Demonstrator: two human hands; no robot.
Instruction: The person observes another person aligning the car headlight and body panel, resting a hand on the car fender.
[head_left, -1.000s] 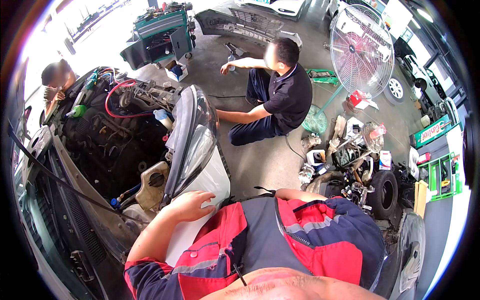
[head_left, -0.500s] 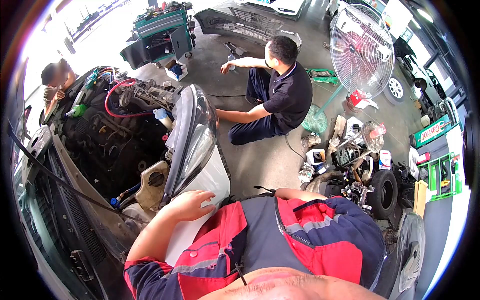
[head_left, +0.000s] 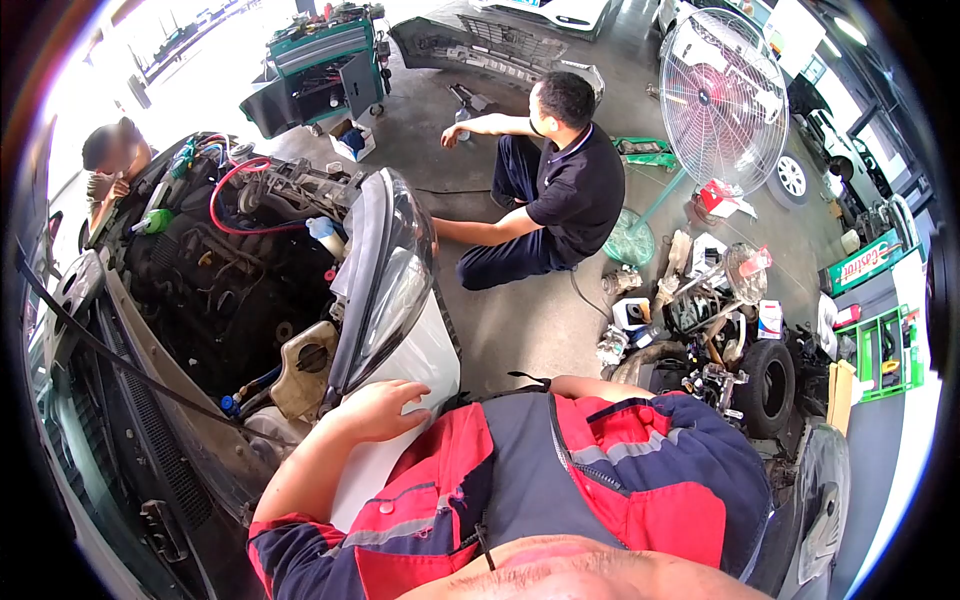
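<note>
Left hand [head_left: 385, 411] on the white fender [head_left: 425, 352], right hand hidden

The person's left hand lies over the white fender beside the open engine bay [head_left: 235, 285], fingers loosely spread and bent, gripping nothing. The right forearm [head_left: 600, 388] goes behind the body, so whether the right hand is empty or holding something cannot be told; the two hands are well apart.

The fender runs along the near side of the engine bay, behind the clear-lensed headlight [head_left: 408, 270]. Just inside its edge sits a yellowed plastic reservoir [head_left: 303, 372] with a black cap. Farther in, a red hose [head_left: 222, 205] curves over the engine parts, near a green-labelled bottle [head_left: 153, 222].

A co-worker in a dark polo shirt [head_left: 580, 185] squats by the front corner of the car, one arm reaching to the headlight, that hand hidden behind it; the other arm is stretched forward. Another person [head_left: 115, 160] leans at the far side of the engine bay.

On the floor [head_left: 510, 340] beyond stand a green tool cart [head_left: 318, 60] and a large pedestal fan [head_left: 722, 100]; a removed bumper [head_left: 480, 52] lies near the cart. To the right, a loose tire [head_left: 768, 388] stands beside a heap of car parts [head_left: 700, 320].
</note>
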